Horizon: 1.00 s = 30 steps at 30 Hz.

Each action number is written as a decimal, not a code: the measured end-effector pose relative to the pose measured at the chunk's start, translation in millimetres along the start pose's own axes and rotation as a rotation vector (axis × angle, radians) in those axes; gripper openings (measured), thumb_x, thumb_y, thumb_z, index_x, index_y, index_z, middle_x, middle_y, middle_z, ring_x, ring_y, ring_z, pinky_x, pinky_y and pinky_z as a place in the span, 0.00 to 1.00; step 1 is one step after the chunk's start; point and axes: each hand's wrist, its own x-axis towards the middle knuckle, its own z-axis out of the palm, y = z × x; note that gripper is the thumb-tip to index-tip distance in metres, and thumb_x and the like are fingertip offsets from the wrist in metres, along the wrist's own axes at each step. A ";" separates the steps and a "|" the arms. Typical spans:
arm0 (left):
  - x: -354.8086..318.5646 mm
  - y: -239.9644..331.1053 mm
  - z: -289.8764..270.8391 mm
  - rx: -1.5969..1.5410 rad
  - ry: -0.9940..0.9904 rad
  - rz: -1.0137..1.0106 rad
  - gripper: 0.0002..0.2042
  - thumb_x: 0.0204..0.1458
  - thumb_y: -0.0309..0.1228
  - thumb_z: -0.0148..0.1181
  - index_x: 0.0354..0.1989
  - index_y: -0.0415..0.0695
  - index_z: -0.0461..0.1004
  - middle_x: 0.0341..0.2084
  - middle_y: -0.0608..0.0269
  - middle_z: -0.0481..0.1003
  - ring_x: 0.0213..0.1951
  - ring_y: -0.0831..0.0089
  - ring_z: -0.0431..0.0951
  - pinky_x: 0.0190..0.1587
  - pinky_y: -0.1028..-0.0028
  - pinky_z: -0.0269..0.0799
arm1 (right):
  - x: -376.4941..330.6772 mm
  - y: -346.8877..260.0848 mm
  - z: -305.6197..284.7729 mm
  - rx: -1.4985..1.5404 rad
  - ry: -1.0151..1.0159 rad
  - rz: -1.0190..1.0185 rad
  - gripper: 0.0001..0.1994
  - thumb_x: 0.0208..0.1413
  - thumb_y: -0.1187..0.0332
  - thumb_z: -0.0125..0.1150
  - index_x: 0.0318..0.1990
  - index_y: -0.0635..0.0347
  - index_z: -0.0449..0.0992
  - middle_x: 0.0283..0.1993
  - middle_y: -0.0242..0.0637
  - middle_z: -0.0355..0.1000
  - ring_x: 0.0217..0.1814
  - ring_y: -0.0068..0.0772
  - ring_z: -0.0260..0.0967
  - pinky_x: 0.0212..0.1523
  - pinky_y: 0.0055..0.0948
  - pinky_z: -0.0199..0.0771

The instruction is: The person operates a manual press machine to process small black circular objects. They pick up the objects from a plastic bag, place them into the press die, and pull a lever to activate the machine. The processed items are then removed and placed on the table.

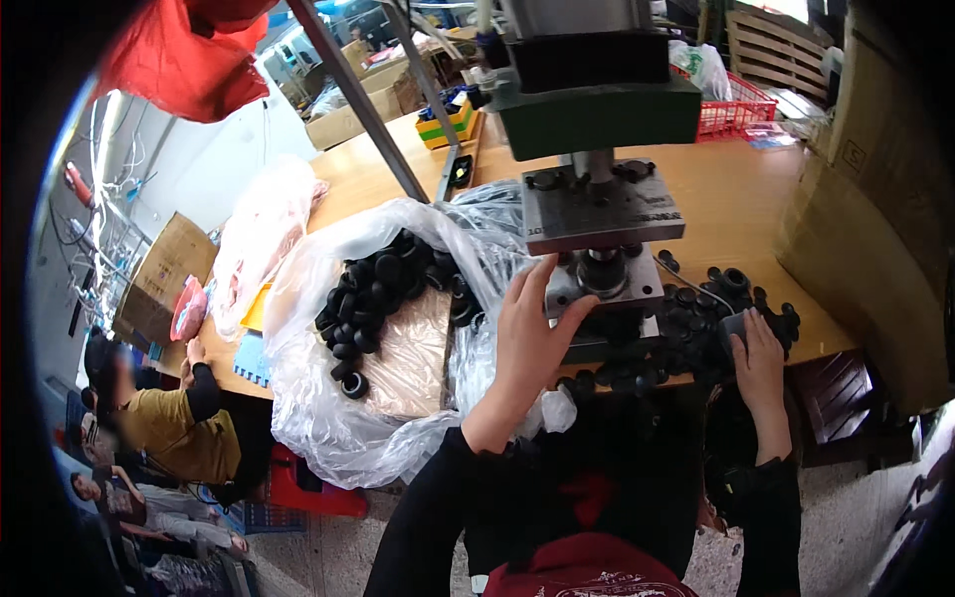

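Press base [638, 283] hides partly behind spread, released left hand [524, 340]; right hand's [761, 370] grip I cannot tell.

Bright glints streak the plastic bag [303, 413]; the fisheye rim darkens.

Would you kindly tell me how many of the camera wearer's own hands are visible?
2: the left hand, spread beside the cylindrical metal press die, and the right hand, on a dark grey box.

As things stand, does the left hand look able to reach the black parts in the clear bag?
Likely yes: the left hand looks empty, and the clear bag lies open to its left with the black parts exposed. Only the bag's crumpled edge seems in between.
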 end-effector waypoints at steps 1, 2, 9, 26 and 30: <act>-4.9 -6.9 -5.7 -0.036 0.008 -0.004 0.25 0.47 0.34 0.70 0.53 0.39 0.71 0.45 0.50 0.74 0.45 0.55 0.76 0.46 0.66 0.72 | 0.4 0.4 2.8 -0.059 -0.052 0.025 0.27 0.68 0.51 0.42 0.65 0.62 0.62 0.69 0.45 0.58 0.72 0.43 0.53 0.71 0.42 0.48; -7.6 -19.7 -17.2 -0.027 0.009 -0.050 0.24 0.48 0.33 0.70 0.52 0.40 0.72 0.43 0.51 0.75 0.44 0.58 0.77 0.46 0.66 0.72 | -0.7 -2.2 4.3 -0.113 -0.107 0.048 0.27 0.68 0.52 0.42 0.65 0.63 0.62 0.69 0.45 0.58 0.72 0.43 0.53 0.71 0.41 0.48; 3.6 -161.4 -96.5 0.329 0.079 -0.157 0.16 0.49 0.30 0.66 0.46 0.41 0.77 0.34 0.53 0.77 0.37 0.61 0.79 0.41 0.69 0.74 | -2.8 -8.7 -1.4 -0.026 -0.136 0.090 0.27 0.67 0.53 0.44 0.65 0.64 0.62 0.70 0.47 0.57 0.72 0.44 0.52 0.71 0.42 0.46; 26.9 -223.1 -68.3 0.385 0.146 -0.129 0.28 0.47 0.27 0.67 0.57 0.38 0.64 0.49 0.42 0.67 0.50 0.48 0.71 0.50 0.63 0.71 | -31.4 -74.9 -44.6 0.462 0.254 -0.079 0.16 0.58 0.71 0.59 0.54 0.67 0.72 0.57 0.47 0.71 0.59 0.46 0.68 0.60 0.34 0.65; 10.8 -159.2 -87.1 -0.375 0.087 -0.487 0.26 0.51 0.27 0.67 0.58 0.34 0.66 0.51 0.55 0.70 0.46 0.72 0.75 0.49 0.75 0.71 | 3.7 -140.5 -56.6 0.631 0.195 -0.203 0.24 0.52 0.65 0.68 0.55 0.65 0.70 0.51 0.48 0.72 0.52 0.45 0.71 0.53 0.36 0.69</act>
